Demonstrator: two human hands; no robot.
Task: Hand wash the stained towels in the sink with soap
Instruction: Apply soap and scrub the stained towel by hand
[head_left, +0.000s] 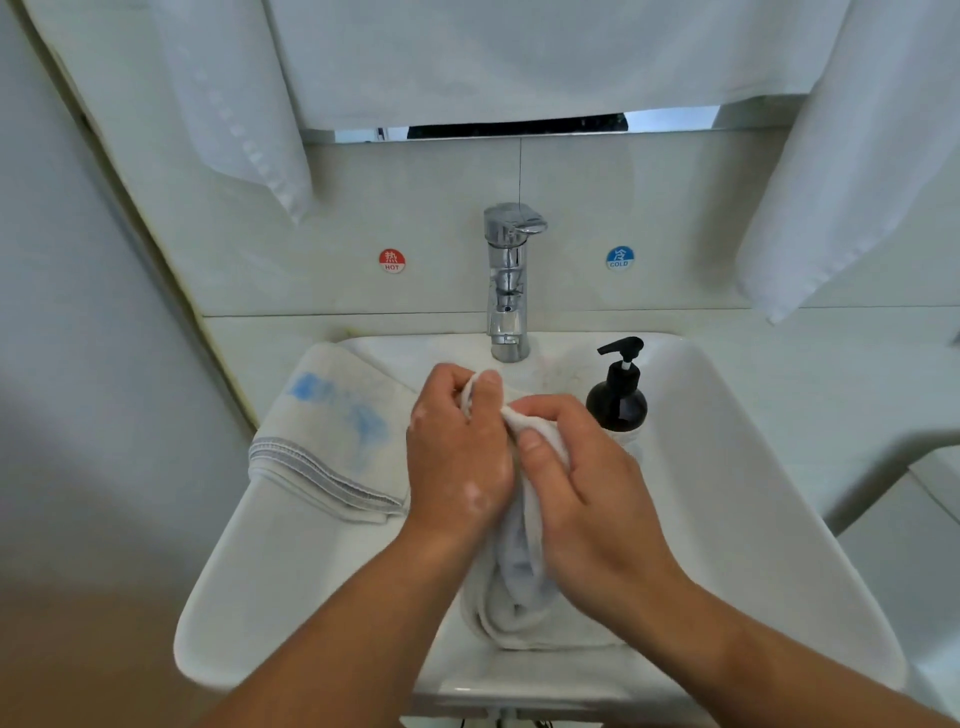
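Left hand (457, 452): fingers curled round the upper end of the wet towel (514, 597), thumb pressed over a fold of it; a few white flecks sit on the back of the hand
Right hand (582, 483): fingers curled round the same bunch of cloth just beside the left hand, thumb laid across the fabric; the two hands touch at the knuckles
Wet towel: white, gathered between both hands over the middle of the sink (727, 493); its lower part hangs in loose folds down into the basin toward the near rim
Stained towel (332, 431): folded and draped over the sink's left rim, blue blotches on its top face, a grey stitched hem along its near edge; it lies just beside the left hand, and I cannot tell whether they touch
Sink: white, wide rimmed, set against a tiled wall
Tap (509, 280): chrome, upright at the back rim, behind the hands
Soap bottle (618, 395): black pump bottle standing at the back right of the sink, near the right hand, nozzle pointing left
Red HOT sticker (392, 261): on the wall left of the tap
Blue COLD sticker (620, 258): on the wall right of the tap
Hanging cloths (234, 104): white, at upper left and upper right, well apart from the sink
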